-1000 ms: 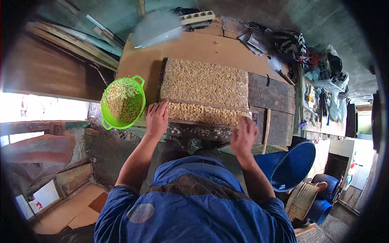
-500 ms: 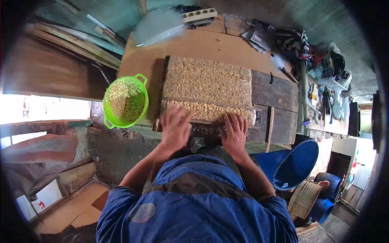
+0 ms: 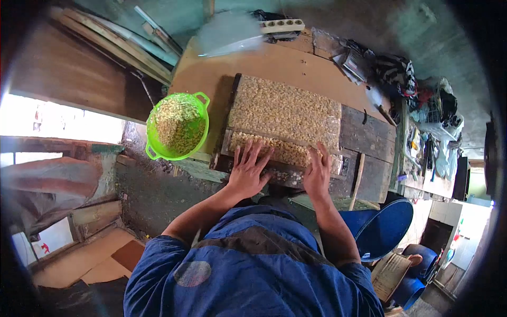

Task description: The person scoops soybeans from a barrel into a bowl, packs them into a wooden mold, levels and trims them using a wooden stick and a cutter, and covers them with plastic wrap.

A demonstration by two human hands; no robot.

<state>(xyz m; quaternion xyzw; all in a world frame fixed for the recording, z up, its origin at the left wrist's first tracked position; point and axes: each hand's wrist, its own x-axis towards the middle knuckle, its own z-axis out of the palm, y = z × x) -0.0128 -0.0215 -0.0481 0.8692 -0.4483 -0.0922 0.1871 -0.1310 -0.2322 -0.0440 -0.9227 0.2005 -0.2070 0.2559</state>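
Observation:
A wide, flat layer of pale beans [image 3: 285, 108], under what looks like clear plastic, lies on the dark wooden board on the table. Along its near side runs a narrower strip of beans [image 3: 280, 150] between wooden edges. My left hand [image 3: 248, 173] rests with fingers spread at the left part of this strip. Further right, my right hand [image 3: 317, 178] has its fingers stretched over the strip's right part. Neither hand grips anything. Left of the board stands a bright green colander [image 3: 150, 138] partly filled with similar beans.
A wooden stick [image 3: 357, 179] lies on the dark planks [image 3: 369, 132] at the right. Below the table's right end is a large blue barrel [image 3: 383, 230]. A power strip [image 3: 283, 25] and plastic sheeting [image 3: 229, 34] are at the back. A cluttered wire basket [image 3: 435, 116] stands far right.
The view has shifted, so the table sits further right and slightly rotated. My left hand's fingers have spread on the strip; my right hand stays at its right part.

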